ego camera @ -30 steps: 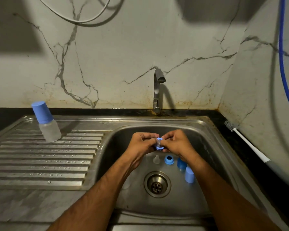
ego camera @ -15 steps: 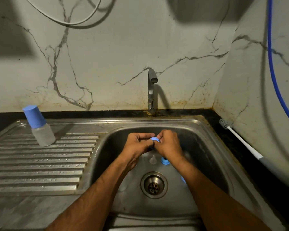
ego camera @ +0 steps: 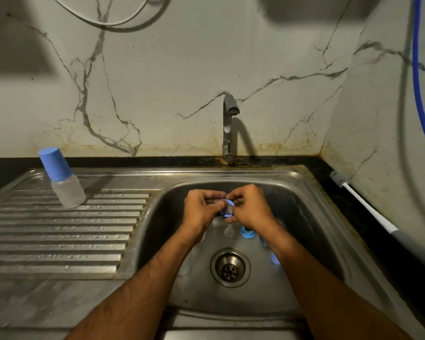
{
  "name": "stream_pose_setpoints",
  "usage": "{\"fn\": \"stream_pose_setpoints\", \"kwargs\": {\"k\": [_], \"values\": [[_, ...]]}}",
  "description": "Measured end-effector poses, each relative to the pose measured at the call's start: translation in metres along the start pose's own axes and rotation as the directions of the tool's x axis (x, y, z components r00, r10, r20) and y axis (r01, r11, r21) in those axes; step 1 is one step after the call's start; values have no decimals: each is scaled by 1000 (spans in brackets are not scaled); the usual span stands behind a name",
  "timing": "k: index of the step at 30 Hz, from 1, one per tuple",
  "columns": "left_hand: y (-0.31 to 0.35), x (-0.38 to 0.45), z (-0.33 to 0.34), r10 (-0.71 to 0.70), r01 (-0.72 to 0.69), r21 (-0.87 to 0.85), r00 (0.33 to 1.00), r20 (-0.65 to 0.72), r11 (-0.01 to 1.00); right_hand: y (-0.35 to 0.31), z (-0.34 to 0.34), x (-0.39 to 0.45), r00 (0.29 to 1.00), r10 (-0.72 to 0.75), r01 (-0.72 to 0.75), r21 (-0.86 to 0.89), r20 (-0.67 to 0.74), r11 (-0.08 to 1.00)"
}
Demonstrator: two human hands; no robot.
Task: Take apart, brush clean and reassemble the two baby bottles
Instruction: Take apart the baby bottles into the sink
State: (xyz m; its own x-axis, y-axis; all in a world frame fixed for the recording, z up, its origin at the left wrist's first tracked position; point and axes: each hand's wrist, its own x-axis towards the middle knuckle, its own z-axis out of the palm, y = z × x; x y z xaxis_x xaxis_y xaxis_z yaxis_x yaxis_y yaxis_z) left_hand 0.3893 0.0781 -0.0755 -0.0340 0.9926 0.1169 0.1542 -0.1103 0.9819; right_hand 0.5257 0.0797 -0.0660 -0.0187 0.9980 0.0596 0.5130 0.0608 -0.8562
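Note:
Over the sink basin (ego camera: 312,217), my left hand (ego camera: 201,209) and my right hand (ego camera: 252,208) meet fingertip to fingertip around a small blue collar ring with a clear teat (ego camera: 228,207) in it. On the basin floor below lie a loose clear teat (ego camera: 229,230) and a second blue ring (ego camera: 246,232). More blue parts (ego camera: 274,258) show partly behind my right forearm. An assembled bottle with a blue cap (ego camera: 62,179) stands upright on the drainboard at far left.
The tap (ego camera: 228,128) stands behind the basin, no water running. A white-handled bottle brush (ego camera: 363,204) lies on the black counter at right. The drain (ego camera: 230,267) sits mid-basin. The ribbed drainboard (ego camera: 59,236) extends left. A blue hose (ego camera: 420,94) hangs at right.
Both hands stayed joined on the ring and teat, fingers shifting slightly around it. My head view drifted, and my right forearm now covers most of the blue parts at the basin's right.

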Motion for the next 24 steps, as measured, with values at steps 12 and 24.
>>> {"fn": "stream_pose_setpoints", "kwargs": {"k": [12,24], "values": [[2,5,-9,-86,81,-175,996,-25,981,-2,-23,-6,985,113,-170,598,131,783],[3,0,2,7,-9,-106,1000,-17,994,6,-18,0,993,117,-119,487,33,865]]}}
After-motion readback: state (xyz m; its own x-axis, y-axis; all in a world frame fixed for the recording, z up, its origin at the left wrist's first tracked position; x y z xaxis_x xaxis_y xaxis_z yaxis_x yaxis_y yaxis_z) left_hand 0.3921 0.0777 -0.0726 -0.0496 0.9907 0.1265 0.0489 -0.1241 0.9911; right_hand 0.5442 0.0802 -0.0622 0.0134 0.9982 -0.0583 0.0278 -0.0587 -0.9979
